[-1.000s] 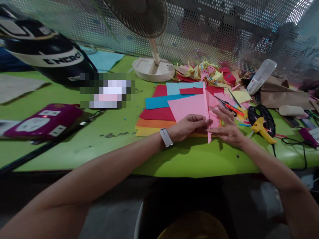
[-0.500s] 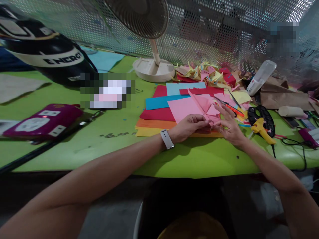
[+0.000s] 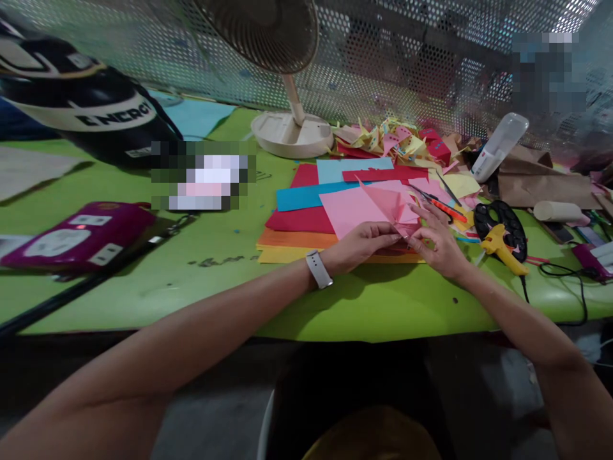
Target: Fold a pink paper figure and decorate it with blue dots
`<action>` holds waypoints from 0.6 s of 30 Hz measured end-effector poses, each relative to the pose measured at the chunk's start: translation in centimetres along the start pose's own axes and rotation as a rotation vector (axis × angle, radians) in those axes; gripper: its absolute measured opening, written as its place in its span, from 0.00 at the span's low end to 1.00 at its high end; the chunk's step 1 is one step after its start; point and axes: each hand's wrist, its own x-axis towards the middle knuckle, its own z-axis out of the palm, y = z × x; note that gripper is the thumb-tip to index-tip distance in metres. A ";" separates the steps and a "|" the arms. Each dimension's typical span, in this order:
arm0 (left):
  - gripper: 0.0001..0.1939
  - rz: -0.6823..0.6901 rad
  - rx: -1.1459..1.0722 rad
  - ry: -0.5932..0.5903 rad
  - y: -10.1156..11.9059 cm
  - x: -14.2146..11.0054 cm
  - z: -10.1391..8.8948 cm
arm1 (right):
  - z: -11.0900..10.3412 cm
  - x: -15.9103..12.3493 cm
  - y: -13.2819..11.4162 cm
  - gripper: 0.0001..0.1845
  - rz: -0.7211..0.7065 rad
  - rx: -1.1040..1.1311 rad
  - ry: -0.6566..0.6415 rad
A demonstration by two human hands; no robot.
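Between my two hands is a folded piece of pink paper [image 3: 387, 203], with creased flaps that stand up to a point. My left hand [image 3: 366, 240], with a watch [image 3: 318, 269] on its wrist, pinches the near left edge of it. My right hand [image 3: 437, 241] grips its right side between thumb and fingers, the other fingers lifted. Underneath lies a flat pink sheet [image 3: 335, 207] on a stack of coloured papers, among them a red sheet [image 3: 299, 219], a blue strip [image 3: 292, 199] and an orange sheet [image 3: 292, 238]. Scissors [image 3: 443, 207] with orange handles rest just beyond my right hand.
Right of my hands are a yellow glue gun [image 3: 505, 250] with a cord and a black palette [image 3: 500, 220]. Folded paper pieces [image 3: 397, 140] pile up behind, near a white fan [image 3: 292, 137]. A purple power strip [image 3: 81, 235] and a large dark bottle [image 3: 96, 108] occupy the left.
The pink paper's folded flaps have shifted slightly and sit closer together at my fingers. Both hands keep hold of it, and the whole view has moved a little.
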 end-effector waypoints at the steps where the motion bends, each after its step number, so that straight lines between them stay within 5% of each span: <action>1: 0.15 -0.002 0.001 0.004 0.0 0.0 0.0 | 0.0 0.0 -0.1 0.14 0.002 0.000 0.009; 18: 0.08 -0.057 -0.042 0.050 0.2 -0.5 0.4 | 0.5 0.1 0.0 0.12 0.026 0.020 0.016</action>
